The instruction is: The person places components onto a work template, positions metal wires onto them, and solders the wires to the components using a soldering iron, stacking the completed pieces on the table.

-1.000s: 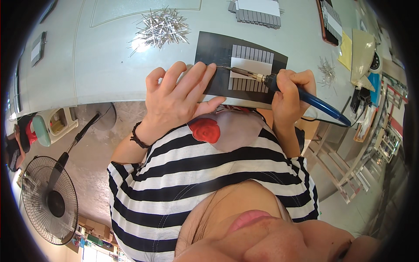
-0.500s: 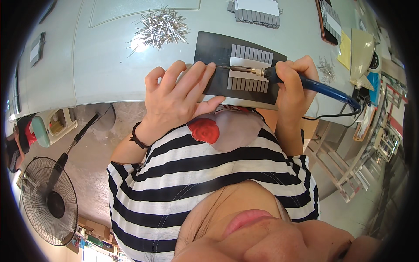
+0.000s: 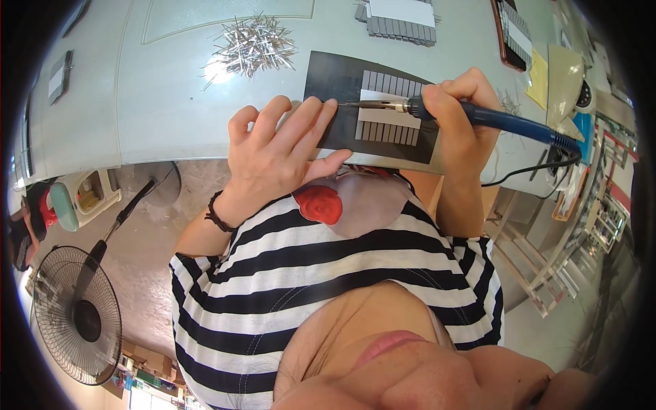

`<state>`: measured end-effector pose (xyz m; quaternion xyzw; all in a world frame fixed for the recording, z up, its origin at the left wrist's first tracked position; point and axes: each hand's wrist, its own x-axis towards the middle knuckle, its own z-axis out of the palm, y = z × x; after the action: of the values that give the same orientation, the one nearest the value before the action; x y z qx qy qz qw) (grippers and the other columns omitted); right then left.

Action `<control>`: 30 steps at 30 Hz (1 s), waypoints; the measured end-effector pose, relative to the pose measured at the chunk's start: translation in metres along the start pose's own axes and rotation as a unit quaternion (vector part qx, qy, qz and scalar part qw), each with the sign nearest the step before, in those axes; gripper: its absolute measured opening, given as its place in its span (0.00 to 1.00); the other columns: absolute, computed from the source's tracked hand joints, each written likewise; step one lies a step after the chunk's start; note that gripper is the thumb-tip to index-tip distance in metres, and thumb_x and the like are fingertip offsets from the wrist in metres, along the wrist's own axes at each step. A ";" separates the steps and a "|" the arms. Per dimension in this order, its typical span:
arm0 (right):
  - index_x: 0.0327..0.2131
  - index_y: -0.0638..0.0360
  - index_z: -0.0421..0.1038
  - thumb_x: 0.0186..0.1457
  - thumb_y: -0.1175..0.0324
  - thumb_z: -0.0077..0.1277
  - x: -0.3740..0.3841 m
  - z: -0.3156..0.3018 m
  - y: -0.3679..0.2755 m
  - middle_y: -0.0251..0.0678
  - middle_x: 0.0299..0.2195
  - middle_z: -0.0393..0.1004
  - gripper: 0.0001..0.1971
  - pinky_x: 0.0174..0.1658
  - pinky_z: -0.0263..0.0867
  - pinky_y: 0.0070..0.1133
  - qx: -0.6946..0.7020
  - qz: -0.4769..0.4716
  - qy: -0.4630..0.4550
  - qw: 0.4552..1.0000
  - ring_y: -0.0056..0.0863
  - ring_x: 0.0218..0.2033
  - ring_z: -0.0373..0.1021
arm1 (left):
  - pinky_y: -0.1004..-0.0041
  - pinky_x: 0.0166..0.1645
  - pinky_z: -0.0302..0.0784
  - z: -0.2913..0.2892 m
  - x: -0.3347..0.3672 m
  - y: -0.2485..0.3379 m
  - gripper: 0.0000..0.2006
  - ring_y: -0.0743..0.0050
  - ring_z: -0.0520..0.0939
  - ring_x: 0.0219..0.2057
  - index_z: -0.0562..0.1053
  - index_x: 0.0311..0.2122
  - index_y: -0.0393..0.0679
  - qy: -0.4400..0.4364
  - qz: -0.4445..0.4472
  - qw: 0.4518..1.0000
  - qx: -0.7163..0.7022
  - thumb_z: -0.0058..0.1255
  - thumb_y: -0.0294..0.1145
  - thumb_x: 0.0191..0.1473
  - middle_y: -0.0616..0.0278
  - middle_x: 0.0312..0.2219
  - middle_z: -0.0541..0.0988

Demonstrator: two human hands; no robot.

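Note:
My right hand (image 3: 468, 126) is wrapped round the blue handle of a soldering iron (image 3: 512, 121), its metal barrel pointing left over a black mat (image 3: 331, 72). My left hand (image 3: 277, 143) rests on the mat's left part with fingers stretched and apart. Its index fingertip is close to the iron's thin tip; a fine metal wire seems to lie there, too small to make out fully. Beneath the iron, a white strip (image 3: 376, 117) lies across a row of narrow grey pieces (image 3: 386, 133) on the mat.
A heap of thin metal wires (image 3: 254, 46) lies on the pale table beyond my left hand. At the back stands another stack of grey pieces (image 3: 403, 31). A phone-like dark item (image 3: 506, 41), yellow paper (image 3: 540, 78) and the iron's black cord (image 3: 526, 176) are at right. A fan (image 3: 85, 321) stands at lower left.
My right hand and the soldering iron have shifted slightly, the handle's rear end swinging to the right and up. The left hand stays nearly still.

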<state>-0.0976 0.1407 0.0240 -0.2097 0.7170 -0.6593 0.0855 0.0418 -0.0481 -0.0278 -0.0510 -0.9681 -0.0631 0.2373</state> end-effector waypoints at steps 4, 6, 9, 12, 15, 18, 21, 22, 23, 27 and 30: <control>0.23 0.59 0.61 0.51 0.84 0.51 -0.006 -0.005 0.000 0.24 0.18 0.59 0.11 0.24 0.46 0.15 0.068 0.013 0.045 0.997 0.10 0.18 0.49 | 0.68 0.51 0.58 0.001 -0.001 0.000 0.26 0.72 0.73 0.41 0.82 0.47 0.54 0.005 0.000 1.000 0.001 0.57 0.62 0.52 0.76 0.42 0.79; 0.23 0.59 0.60 0.51 0.84 0.50 -0.006 -0.004 0.000 0.24 0.18 0.60 0.11 0.23 0.46 0.16 0.065 0.015 0.051 0.996 0.10 0.18 0.48 | 0.68 0.51 0.58 0.002 -0.001 0.000 0.26 0.72 0.73 0.41 0.82 0.47 0.54 0.006 0.001 1.000 0.002 0.57 0.62 0.52 0.76 0.42 0.79; 0.23 0.59 0.60 0.51 0.85 0.50 -0.006 -0.001 0.001 0.25 0.19 0.60 0.11 0.24 0.46 0.16 0.058 0.012 0.058 0.997 0.10 0.18 0.48 | 0.69 0.51 0.58 0.003 -0.002 -0.001 0.26 0.73 0.73 0.41 0.82 0.47 0.54 0.012 0.000 1.000 0.008 0.56 0.63 0.52 0.77 0.42 0.79; 0.23 0.59 0.60 0.51 0.85 0.50 -0.004 0.001 0.001 0.25 0.19 0.60 0.12 0.24 0.46 0.16 0.050 0.006 0.061 0.997 0.11 0.19 0.49 | 0.69 0.51 0.57 0.002 -0.002 0.000 0.26 0.73 0.73 0.41 0.82 0.47 0.54 0.010 -0.005 1.000 0.007 0.56 0.63 0.52 0.77 0.42 0.79; 0.23 0.59 0.60 0.51 0.85 0.51 -0.003 0.002 0.002 0.25 0.19 0.60 0.12 0.25 0.47 0.16 0.049 0.009 0.058 0.997 0.11 0.20 0.50 | 0.69 0.51 0.57 0.002 -0.001 -0.001 0.27 0.73 0.74 0.41 0.82 0.47 0.54 0.007 -0.006 1.000 0.010 0.55 0.63 0.52 0.77 0.42 0.79; 0.23 0.59 0.60 0.51 0.85 0.51 -0.004 0.003 0.003 0.25 0.19 0.60 0.12 0.25 0.47 0.16 0.051 0.020 0.053 0.997 0.11 0.21 0.50 | 0.69 0.50 0.57 0.002 -0.002 -0.002 0.27 0.73 0.74 0.41 0.82 0.47 0.54 0.005 -0.002 1.000 0.011 0.55 0.64 0.52 0.77 0.42 0.79; 0.23 0.58 0.60 0.51 0.84 0.51 -0.004 0.002 0.004 0.24 0.18 0.59 0.12 0.25 0.46 0.16 0.045 0.020 0.045 0.998 0.11 0.20 0.50 | 0.69 0.51 0.57 0.002 -0.001 0.000 0.27 0.73 0.74 0.41 0.82 0.47 0.54 0.002 -0.004 1.000 0.012 0.54 0.64 0.53 0.77 0.42 0.79; 0.23 0.58 0.60 0.52 0.84 0.51 -0.003 0.002 0.004 0.24 0.18 0.59 0.12 0.25 0.45 0.16 0.038 0.016 0.042 0.998 0.11 0.20 0.50 | 0.69 0.50 0.57 0.002 -0.001 0.000 0.27 0.73 0.74 0.41 0.82 0.47 0.54 0.003 -0.004 1.000 0.012 0.54 0.64 0.53 0.77 0.42 0.79; 0.23 0.58 0.60 0.52 0.84 0.51 -0.004 0.000 0.006 0.24 0.18 0.59 0.12 0.25 0.45 0.16 0.038 0.017 0.041 0.998 0.11 0.20 0.50 | 0.69 0.50 0.57 0.002 -0.001 0.000 0.27 0.73 0.74 0.41 0.82 0.47 0.54 0.004 -0.004 1.000 0.012 0.54 0.64 0.53 0.77 0.42 0.79; 0.24 0.59 0.66 0.53 0.81 0.58 -0.004 -0.006 0.012 0.23 0.21 0.67 0.11 0.26 0.53 0.12 0.080 0.012 0.021 0.997 0.07 0.23 0.58 | 0.69 0.50 0.57 0.002 0.000 0.000 0.27 0.73 0.74 0.40 0.82 0.47 0.54 0.006 -0.003 1.000 0.014 0.54 0.64 0.53 0.77 0.41 0.79; 0.23 0.58 0.63 0.52 0.82 0.55 -0.002 -0.001 0.006 0.23 0.20 0.62 0.12 0.25 0.49 0.14 0.063 0.017 0.034 0.997 0.09 0.21 0.53 | 0.69 0.50 0.57 0.002 0.000 0.000 0.27 0.73 0.74 0.40 0.82 0.47 0.54 0.003 -0.002 1.000 0.015 0.54 0.64 0.52 0.78 0.41 0.79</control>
<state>-0.0970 0.1426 0.0183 -0.1691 0.6800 -0.7084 0.0851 0.0409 -0.0480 -0.0293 -0.0455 -0.9682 -0.0487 0.2411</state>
